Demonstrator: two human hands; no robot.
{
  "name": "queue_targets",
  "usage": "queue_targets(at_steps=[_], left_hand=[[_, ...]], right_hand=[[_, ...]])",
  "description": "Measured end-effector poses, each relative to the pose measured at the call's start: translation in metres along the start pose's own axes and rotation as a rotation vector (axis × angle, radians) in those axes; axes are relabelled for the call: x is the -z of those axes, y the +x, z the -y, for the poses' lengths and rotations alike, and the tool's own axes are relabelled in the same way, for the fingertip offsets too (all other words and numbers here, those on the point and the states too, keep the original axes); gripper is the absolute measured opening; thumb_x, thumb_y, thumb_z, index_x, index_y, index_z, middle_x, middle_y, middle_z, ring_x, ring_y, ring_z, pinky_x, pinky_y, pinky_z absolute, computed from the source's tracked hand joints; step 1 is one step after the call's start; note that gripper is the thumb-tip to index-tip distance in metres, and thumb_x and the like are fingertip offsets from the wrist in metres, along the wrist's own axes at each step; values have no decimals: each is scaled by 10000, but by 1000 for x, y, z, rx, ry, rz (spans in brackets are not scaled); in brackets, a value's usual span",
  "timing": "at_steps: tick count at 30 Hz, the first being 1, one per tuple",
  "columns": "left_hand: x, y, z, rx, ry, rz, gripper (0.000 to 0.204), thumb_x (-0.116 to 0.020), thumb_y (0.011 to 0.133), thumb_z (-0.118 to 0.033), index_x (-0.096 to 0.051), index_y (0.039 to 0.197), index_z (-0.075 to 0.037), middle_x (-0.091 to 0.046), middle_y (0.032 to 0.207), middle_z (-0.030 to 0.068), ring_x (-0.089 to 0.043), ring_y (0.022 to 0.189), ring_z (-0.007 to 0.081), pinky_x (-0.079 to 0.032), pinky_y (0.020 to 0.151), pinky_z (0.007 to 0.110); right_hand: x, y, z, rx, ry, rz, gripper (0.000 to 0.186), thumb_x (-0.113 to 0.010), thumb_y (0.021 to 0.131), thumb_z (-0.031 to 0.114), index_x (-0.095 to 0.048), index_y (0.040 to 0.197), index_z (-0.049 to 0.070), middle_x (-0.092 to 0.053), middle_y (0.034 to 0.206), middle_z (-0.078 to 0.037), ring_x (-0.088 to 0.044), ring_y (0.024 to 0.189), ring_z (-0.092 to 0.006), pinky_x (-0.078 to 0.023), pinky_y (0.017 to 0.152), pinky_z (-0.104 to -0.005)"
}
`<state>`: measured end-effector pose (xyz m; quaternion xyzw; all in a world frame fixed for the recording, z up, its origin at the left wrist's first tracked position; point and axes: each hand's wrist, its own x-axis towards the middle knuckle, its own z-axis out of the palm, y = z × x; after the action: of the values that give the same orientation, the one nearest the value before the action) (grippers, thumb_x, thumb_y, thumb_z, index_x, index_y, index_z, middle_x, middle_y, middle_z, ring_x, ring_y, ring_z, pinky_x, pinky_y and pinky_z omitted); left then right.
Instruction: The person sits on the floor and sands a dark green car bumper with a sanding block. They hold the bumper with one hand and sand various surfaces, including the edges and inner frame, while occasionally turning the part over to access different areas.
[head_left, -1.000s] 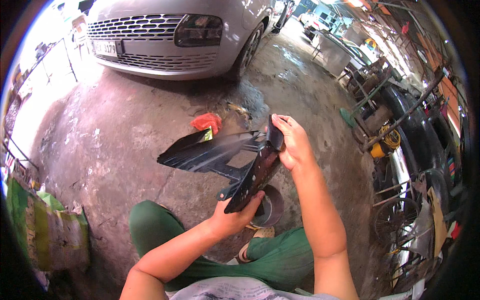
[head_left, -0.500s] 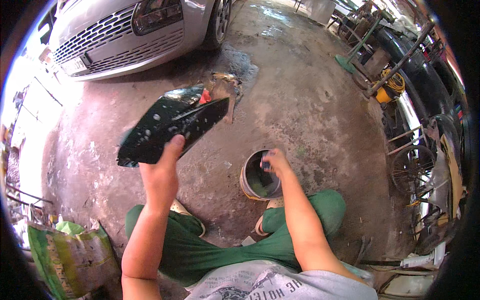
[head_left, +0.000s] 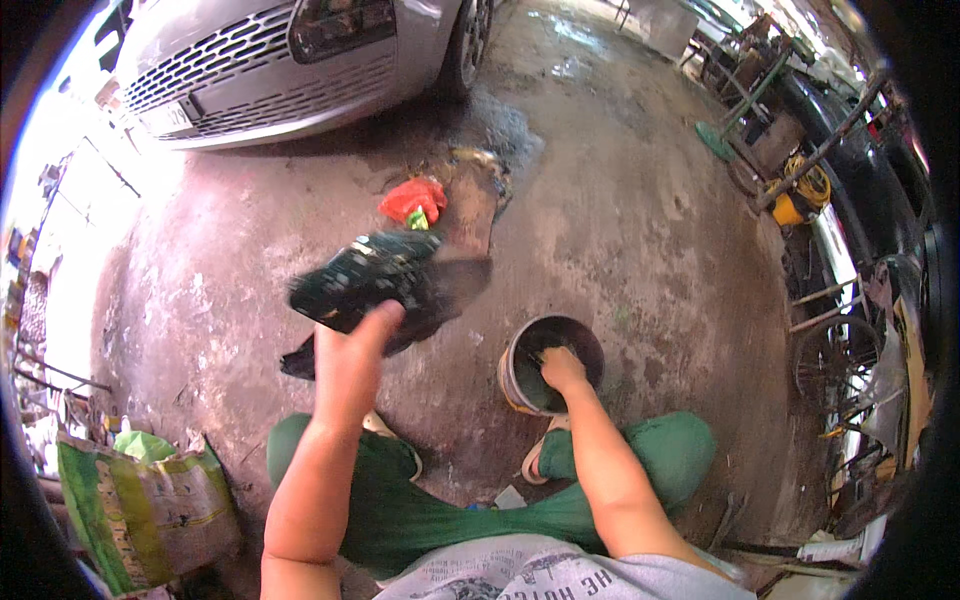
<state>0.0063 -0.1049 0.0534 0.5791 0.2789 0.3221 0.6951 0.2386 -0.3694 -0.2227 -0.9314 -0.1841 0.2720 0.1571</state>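
My left hand (head_left: 352,350) grips a glossy black plastic panel (head_left: 362,278) with pale spots on it, thumb on top. The panel is tilted above the floor and blurred by motion. My right hand (head_left: 562,368) reaches down inside a round bucket (head_left: 509,378) that stands in front of my right foot. Its fingers are curled and partly hidden against the bucket's dark inside, so whatever they hold cannot be made out.
A silver car (head_left: 260,75) stands at the far left. On the floor beyond the panel lies a red plastic bag (head_left: 412,200). A green and white sack (head_left: 150,510) sits at my left. Along the right are a wheel (head_left: 838,360), a yellow cable coil (head_left: 808,185) and clutter.
My right hand has gone from the bucket's rim, where it held a small dark thing, down inside. The panel has moved toward me and turned, uncovering the red bag.
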Motion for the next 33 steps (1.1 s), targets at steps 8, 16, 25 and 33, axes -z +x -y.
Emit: queue_targets(at_steps=[8,16,25,33], left_hand=[[-7,-39,30,-253,446,287,279,-692,861,-14,-652,1137,-9,-685,973,72,-630,917,184,-493,842,343],[-26,-51,20,-737,552,365,532,-709,753,11,-609,1275,-4,-688,1132,193,-707,901,350,-575,774,400],[-18,-57,20,-756,538,460,674,-746,669,-13,-565,1318,-3,-641,1277,185,-682,1061,325,-567,891,394],[-20,-59,17,-751,491,483,719,-750,643,-10,-555,1335,-7,-630,1299,179,-675,1082,314,-563,905,394]], right_hand=[[159,-125,145,655,307,-459,259,-613,867,3,-651,1122,29,-666,1088,-179,-631,1047,-369,-501,890,-441],[219,-207,225,1324,-212,-839,401,-696,720,64,-694,1113,143,-583,1027,-17,-573,930,-234,-429,841,-397],[200,-215,224,1440,-270,-716,365,-686,763,56,-687,1128,70,-594,975,-32,-588,899,-236,-454,786,-398],[215,-189,223,1391,-239,-740,409,-656,756,74,-684,1164,91,-608,985,-65,-591,897,-275,-460,804,-419]])
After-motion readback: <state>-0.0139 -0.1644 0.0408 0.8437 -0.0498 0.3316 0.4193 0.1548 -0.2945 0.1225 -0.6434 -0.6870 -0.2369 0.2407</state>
